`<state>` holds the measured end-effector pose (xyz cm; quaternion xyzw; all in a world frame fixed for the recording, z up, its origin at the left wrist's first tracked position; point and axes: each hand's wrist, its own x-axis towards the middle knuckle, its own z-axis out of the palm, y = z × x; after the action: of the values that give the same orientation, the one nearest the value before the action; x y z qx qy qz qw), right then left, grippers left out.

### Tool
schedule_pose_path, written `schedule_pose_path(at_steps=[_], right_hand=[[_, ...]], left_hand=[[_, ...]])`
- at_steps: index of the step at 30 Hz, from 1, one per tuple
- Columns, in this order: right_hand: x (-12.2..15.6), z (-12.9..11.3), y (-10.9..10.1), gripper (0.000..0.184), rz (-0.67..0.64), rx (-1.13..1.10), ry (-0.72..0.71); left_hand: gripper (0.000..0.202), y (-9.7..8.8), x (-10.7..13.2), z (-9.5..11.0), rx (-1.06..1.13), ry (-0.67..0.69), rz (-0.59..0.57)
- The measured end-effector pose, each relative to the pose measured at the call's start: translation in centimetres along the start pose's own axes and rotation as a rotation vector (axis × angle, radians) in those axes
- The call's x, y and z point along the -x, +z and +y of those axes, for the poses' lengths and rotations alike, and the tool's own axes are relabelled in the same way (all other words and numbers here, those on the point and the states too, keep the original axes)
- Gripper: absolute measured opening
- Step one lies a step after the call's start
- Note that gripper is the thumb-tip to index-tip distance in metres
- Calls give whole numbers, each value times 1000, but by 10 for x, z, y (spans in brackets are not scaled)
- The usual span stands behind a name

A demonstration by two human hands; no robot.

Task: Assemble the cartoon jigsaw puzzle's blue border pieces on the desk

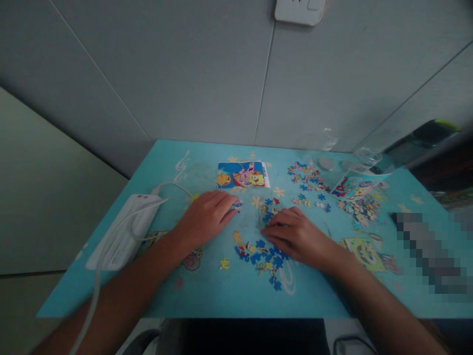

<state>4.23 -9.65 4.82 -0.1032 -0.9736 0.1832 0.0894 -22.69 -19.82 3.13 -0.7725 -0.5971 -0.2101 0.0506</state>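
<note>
My left hand [206, 217] lies palm down on the blue table [207, 291], fingers stretched toward a small puzzle piece [237, 204] at its fingertips. My right hand [295, 235] also rests flat, fingers extended leftward over a cluster of blue puzzle pieces [260, 254]. A second small group of pieces [269, 207] sits just beyond the right fingertips. A colourful cartoon reference picture [242, 175] lies farther back between the hands.
More loose pieces [306, 175] and a heap [360, 207] beside a printed card lie at the right. A white power strip [127, 229] with cable sits at the left edge. Clear glassware [365, 158] stands by the wall at the back right.
</note>
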Motion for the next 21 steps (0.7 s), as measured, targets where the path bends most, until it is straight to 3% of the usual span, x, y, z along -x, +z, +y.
schedule_pose_path(at_steps=[7,14,21], right_hand=[[1,-9,-5,15,-183,-209,-155],[-2,-22,9,21,-227,-168,-161],[-2,-19,11,18,-229,-162,-147]], left_hand=[[16,1,0,-1,-5,-14,-3],[15,4,2,-1,13,-38,-32],[18,5,3,0,17,-35,-40]])
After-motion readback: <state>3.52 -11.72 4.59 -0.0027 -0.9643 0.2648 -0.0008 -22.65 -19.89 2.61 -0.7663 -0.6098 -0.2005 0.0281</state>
